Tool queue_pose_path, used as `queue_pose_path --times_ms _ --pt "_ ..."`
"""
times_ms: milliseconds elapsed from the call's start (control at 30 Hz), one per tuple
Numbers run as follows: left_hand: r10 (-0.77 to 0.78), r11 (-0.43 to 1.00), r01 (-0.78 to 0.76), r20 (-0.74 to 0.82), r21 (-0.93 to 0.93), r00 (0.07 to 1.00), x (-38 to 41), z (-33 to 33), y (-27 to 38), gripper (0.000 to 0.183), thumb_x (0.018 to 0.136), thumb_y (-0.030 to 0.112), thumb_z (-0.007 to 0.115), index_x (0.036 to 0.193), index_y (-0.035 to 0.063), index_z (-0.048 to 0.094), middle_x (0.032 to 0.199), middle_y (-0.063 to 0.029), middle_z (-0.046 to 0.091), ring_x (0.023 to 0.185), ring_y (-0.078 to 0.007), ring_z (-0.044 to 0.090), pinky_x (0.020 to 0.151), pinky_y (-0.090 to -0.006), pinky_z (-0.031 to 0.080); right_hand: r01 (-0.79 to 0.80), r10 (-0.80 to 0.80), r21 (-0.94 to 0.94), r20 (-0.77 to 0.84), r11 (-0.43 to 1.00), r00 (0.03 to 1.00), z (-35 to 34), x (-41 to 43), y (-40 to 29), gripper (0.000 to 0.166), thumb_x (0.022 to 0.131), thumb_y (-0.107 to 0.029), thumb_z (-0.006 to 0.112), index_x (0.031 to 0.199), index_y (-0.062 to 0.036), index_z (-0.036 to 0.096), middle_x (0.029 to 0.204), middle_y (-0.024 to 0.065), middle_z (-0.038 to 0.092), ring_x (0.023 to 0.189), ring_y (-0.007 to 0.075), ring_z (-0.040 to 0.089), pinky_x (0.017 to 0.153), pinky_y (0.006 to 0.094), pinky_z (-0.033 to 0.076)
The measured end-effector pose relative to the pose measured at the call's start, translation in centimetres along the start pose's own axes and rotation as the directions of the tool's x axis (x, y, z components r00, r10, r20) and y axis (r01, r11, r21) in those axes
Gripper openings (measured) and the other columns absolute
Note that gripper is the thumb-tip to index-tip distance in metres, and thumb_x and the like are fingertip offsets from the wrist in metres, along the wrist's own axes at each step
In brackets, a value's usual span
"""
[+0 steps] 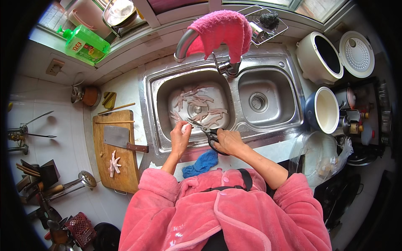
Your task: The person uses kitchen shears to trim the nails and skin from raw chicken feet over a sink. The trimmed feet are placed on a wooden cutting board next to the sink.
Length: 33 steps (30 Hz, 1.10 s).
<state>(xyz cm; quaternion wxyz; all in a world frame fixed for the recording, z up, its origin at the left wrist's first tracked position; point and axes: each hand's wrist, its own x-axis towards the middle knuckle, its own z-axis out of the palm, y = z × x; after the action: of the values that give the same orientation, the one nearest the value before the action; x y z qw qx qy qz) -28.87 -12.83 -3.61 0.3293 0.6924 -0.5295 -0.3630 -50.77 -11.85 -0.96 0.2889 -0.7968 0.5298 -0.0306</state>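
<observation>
My left hand grips a pale chicken foot over the front edge of the left sink basin; fingers cover much of it. In my right hand is a pair of kitchen scissors with black handles. The blades are parted, and their tips reach close to the held foot; whether they touch it I cannot tell. Several chicken feet lie on the basin floor around the drain. Another chicken foot rests on the wooden cutting board at the left, below a cleaver.
A blue cloth lies on the counter before me. The faucet, draped with a pink towel, arches over the sink. Right of it are a smaller basin, an open rice cooker and a blue pot. Chopsticks cross the board.
</observation>
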Motion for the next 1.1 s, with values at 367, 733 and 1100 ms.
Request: queue_pose_path --times_ms 367,733,1100 --pt "0.128 0.990 -0.124 -0.070 0.066 0.989 -0.2 0.5 0.3 0.014 0.087 0.014 0.061 0.089 0.0006 0.058 0.077 -0.0146 0.067 0.073 -0.0266 0.068 0.067 -0.0350 0.050 0.009 -0.010 0.019 0.066 1.000 0.998 -0.3 0.1 -0.3 0.040 0.078 -0.035 0.060 0.081 0.0046 0.060 0.076 0.0235 0.064 0.073 0.0396 0.064 0.066 0.0486 0.051" --pt "0.122 0.983 -0.129 0.057 0.133 0.991 1.6 2.5 -0.8 0.016 0.086 0.015 0.061 0.087 -0.0004 0.056 0.076 -0.0175 0.066 0.071 -0.0323 0.066 0.064 -0.0390 0.048 -0.046 0.054 -0.055 0.135 0.997 0.989 0.2 1.4 1.5 0.036 0.077 -0.034 0.060 0.081 0.0012 0.067 0.080 0.0226 0.066 0.076 0.0367 0.067 0.068 0.0441 0.054" --pt "-0.194 0.886 0.301 0.307 -0.354 0.932 3.5 2.4 -2.4 0.023 0.092 0.020 0.052 0.099 -0.0008 0.059 0.081 -0.0109 0.066 0.063 -0.0154 0.060 0.058 -0.0277 0.047 -0.187 0.192 -0.042 0.232 0.981 0.954 -1.0 2.9 2.7 0.038 0.080 -0.037 0.061 0.090 -0.0010 0.068 0.088 0.0204 0.067 0.082 0.0371 0.066 0.072 0.0451 0.053"
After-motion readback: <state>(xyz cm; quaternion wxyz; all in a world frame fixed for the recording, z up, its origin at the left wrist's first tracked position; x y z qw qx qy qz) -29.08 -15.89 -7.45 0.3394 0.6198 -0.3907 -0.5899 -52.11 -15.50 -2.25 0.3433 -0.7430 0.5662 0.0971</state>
